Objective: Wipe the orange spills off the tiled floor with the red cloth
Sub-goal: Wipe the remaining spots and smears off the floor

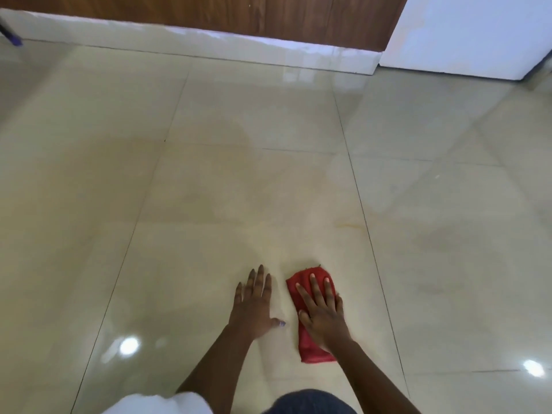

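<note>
The red cloth (310, 345) lies folded on the glossy beige tiled floor (209, 189), low in the middle of the view. My right hand (321, 309) presses flat on it with straight, spread fingers. My left hand (254, 306) rests flat on the bare tile just left of the cloth, fingers straight. A faint orange streak (348, 225) shows on the tile ahead of the cloth, near a grout line. Pale yellowish smears spread over the tiles in front of my hands.
A white skirting (191, 40) under a brown wooden panel (227, 16) runs along the far side. A white wall (472, 31) stands at the far right. A purple object (13, 38) shows at the far left edge. My knees are at the bottom edge.
</note>
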